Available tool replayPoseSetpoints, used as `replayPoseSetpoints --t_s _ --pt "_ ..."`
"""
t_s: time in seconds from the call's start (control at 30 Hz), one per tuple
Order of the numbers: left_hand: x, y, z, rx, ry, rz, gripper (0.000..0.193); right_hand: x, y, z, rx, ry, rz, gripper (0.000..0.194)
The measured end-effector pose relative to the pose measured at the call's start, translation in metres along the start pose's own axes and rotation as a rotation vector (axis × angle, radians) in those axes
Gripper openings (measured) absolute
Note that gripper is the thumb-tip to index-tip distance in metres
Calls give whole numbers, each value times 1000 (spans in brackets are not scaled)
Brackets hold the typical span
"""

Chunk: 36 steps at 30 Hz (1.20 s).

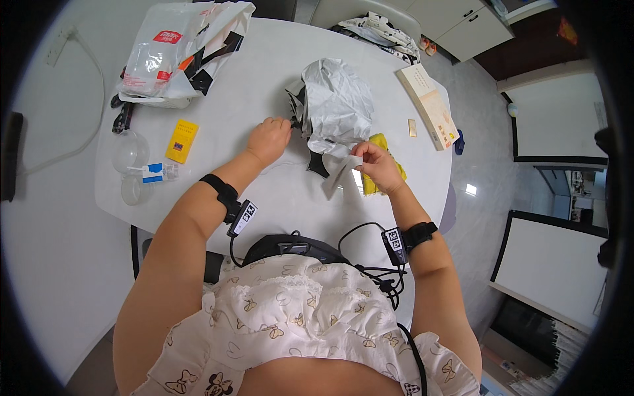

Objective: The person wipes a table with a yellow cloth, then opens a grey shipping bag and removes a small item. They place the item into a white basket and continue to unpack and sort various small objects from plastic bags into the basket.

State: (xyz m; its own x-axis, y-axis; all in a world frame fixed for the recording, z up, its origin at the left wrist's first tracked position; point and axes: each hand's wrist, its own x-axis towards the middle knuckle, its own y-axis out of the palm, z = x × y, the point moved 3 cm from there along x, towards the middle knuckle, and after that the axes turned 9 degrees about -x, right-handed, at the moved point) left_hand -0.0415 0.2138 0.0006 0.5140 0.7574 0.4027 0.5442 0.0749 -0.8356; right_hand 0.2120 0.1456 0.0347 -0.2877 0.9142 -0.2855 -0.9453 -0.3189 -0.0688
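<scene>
In front of me on the table lies a crumpled silver-grey fabric piece with a black underside, apparently a folding umbrella [339, 99]. Dark, rib-like parts show along its left side. My left hand [270, 140] has its fingers curled at a small black part there; the palm side is hidden. With thumb and fingers, my right hand [377, 166] pinches a loose fold at the fabric's near right corner. Partly beneath that hand and wrist is a yellow cloth or soft wrapper [379, 142]. A black corner of the fabric hangs toward me between the hands.
A white plastic bag [158, 54] rests on a white basket [168, 102] at far left. Nearer are a yellow packet [182, 141], clear plastic cups [130, 151] and a blue-white tube [157, 173]. Rightward lie a long box [427, 106] and a small gold packet [412, 127].
</scene>
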Motion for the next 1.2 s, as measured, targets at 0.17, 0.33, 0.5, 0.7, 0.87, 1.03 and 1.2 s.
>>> replayPoseSetpoints --t_s 0.17,0.33,0.5,0.7,0.87,1.03,1.2 --pt "-5 2 -11 43 -29 62 12 1 10 5 -113 49 -68 17" --pt "-19 10 -24 53 -45 173 11 -1 26 19 -544 -138 -92 21" --pt "-34 17 -30 13 -50 256 15 -6 31 15 -747 -213 33 26" --pt "-34 17 -27 147 27 260 19 -19 25 -6 -734 -154 202 38" --pt "-20 13 -24 210 47 192 23 -10 24 -9 -593 9 144 39" --pt "0 -7 3 339 48 137 24 23 49 1 -567 -93 10 50" --pt "2 -17 38 481 52 172 23 45 67 0 -458 38 110 50"
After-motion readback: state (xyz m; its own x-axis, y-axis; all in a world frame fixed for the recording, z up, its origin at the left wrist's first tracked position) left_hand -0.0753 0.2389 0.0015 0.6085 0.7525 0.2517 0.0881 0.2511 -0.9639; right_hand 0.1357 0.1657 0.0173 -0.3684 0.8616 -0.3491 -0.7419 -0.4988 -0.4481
